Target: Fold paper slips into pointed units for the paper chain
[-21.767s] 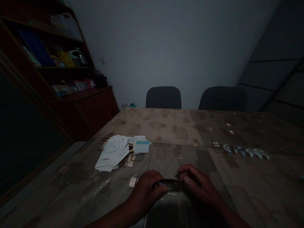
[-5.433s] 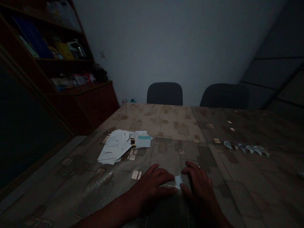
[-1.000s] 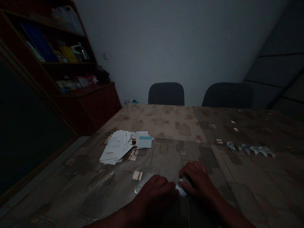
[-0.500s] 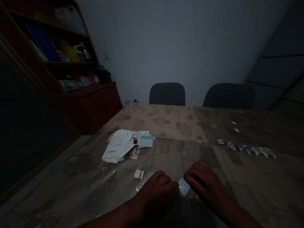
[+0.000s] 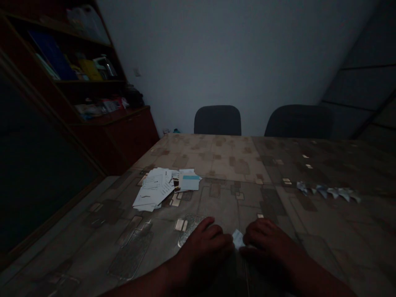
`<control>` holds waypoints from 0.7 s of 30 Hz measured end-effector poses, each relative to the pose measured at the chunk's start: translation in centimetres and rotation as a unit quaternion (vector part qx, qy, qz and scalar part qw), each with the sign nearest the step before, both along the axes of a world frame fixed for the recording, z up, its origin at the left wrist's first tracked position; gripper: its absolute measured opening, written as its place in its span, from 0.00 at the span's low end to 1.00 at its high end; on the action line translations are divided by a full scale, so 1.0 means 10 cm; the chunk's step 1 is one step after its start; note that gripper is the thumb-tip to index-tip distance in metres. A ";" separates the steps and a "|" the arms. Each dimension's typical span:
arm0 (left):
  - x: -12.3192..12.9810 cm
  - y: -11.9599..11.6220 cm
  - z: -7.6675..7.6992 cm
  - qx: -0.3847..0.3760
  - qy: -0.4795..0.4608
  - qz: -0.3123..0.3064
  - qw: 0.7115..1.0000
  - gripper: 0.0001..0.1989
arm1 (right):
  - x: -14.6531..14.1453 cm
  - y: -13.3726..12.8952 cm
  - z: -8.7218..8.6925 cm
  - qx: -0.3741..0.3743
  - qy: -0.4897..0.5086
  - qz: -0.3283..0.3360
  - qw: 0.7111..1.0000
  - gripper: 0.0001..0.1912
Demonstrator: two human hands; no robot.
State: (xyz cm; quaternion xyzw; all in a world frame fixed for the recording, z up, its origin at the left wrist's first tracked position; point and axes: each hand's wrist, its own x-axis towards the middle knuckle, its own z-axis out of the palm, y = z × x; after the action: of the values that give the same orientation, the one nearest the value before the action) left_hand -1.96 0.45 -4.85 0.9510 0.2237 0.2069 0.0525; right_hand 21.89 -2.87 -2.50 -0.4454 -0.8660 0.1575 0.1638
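The paper pile (image 5: 154,190) lies on the tabletop (image 5: 227,163). The small paper (image 5: 237,239) is nearer to the person than the pile and to the right of it, between the two hands. The left hand (image 5: 212,243) has its grip closed on one edge, and the right hand (image 5: 270,239) has its grip closed on the other edge. It is dark, so how hard they pinch is hard to tell.

Far to the right of the pile, a row of folded papers (image 5: 321,190) looks done. The small paper seems not done yet, and the sheets in the pile look flat and not folded.

The pile is messy, with thin white sheets that have straight sides, sharp corners and dark marks. On its right end is a card (image 5: 189,185) with a light blue stripe. The folded papers are pale, bumpy and pointy. The small paper is pale with a pointed top. Under the pile, the cloth (image 5: 130,251) has brown boxes and shiny bits.
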 end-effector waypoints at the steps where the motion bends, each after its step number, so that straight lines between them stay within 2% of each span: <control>1: 0.00 0.01 -0.01 0.019 0.008 -0.005 1.000 0.04 | 0.01 0.00 0.01 0.015 -0.009 0.018 1.000 0.04; 3: 0.01 0.03 -0.01 0.042 0.014 -0.015 0.999 0.04 | 0.02 0.01 0.02 0.047 -0.009 0.052 0.997 0.08; 5: 0.03 0.05 -0.02 0.053 0.003 -0.021 0.998 0.04 | 0.04 0.03 0.02 0.057 0.030 0.060 0.996 0.10; 8: 0.10 0.09 -0.03 0.075 -0.016 -0.018 0.997 0.04 | 0.07 0.06 0.01 0.035 0.110 0.015 0.993 0.09; 10: 0.15 0.11 -0.03 0.091 -0.016 -0.013 0.996 0.04 | 0.09 0.08 -0.01 0.024 0.129 -0.010 0.991 0.09; 16: 0.23 0.12 0.02 0.106 0.011 -0.013 0.994 0.06 | 0.15 0.10 -0.02 0.013 0.091 0.010 0.996 0.07; 21: 0.22 0.11 0.06 0.113 0.017 -0.028 0.993 0.07 | 0.17 0.10 0.04 -0.014 0.088 0.014 0.996 0.06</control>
State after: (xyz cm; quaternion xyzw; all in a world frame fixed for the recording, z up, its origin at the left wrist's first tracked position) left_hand 0.25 1.51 -4.22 0.9600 0.1731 0.2133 -0.0536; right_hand 23.57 -1.91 -2.07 -0.4199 -0.8519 0.2104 0.2315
